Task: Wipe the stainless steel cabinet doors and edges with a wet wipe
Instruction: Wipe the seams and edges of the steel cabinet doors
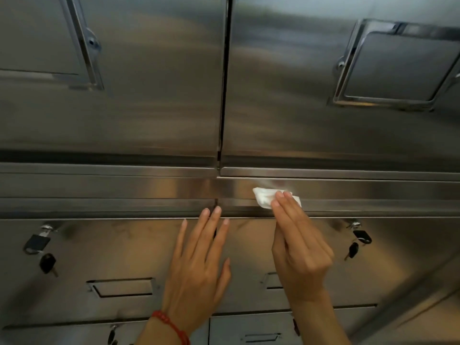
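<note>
Head cam, only view: looking at a steel cabinet (149,115), two big upper doors w/ a dark vertical gap between them, each w/ a chrome frame handle (388,66). Below them runs a horizontal ledge (124,188), then smaller lower doors.

Right hand (298,245) has its first two fingers stretched out flat, pressing a folded white wipe (263,196) onto the ledge, just right of the center seam. The other fingers are curled in toward the palm. Wipe sticks out to the left of and above the fingertips, and a bit on the right too.

Left hand (201,265) is open, fingers spread, palm flat against the lower door area right at the seam, holding nothing. Fingertips reach the ledge's bottom edge. Red bead bracelet (171,324) on that wrist.

Lower doors: black padlock (34,241) w/ keys hanging at the left, another padlock + key (361,239) at the right. Recessed pull (122,286) on the left lower door. Everything's a bit motion-blurred.
</note>
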### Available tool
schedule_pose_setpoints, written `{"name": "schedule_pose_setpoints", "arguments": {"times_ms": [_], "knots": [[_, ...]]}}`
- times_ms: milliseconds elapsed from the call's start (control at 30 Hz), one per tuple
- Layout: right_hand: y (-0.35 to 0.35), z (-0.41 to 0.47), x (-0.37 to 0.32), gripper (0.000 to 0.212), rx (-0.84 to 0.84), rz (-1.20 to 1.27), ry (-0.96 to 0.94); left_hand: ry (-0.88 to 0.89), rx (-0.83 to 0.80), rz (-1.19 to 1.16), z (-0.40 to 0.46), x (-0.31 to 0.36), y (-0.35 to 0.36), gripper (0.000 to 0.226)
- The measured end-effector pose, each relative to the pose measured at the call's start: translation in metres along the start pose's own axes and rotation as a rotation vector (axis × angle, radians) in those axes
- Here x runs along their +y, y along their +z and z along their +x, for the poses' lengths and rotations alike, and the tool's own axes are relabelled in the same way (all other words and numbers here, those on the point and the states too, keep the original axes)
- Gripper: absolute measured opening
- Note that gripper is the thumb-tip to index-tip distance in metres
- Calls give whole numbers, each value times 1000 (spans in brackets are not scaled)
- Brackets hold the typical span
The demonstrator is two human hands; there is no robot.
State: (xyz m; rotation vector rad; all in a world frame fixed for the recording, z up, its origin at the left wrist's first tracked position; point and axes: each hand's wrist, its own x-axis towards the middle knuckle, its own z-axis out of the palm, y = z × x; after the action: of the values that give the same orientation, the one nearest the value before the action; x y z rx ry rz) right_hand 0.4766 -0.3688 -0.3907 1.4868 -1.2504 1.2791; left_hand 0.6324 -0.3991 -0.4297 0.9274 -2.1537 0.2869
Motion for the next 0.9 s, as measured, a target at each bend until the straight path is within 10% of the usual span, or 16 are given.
{"name": "schedule_pose_setpoints", "arguments": {"times_ms": [900], "knots": [[52, -56, -7, 39, -86, -8, -119, 48, 42, 107, -15, -29, 22, 56]]}}
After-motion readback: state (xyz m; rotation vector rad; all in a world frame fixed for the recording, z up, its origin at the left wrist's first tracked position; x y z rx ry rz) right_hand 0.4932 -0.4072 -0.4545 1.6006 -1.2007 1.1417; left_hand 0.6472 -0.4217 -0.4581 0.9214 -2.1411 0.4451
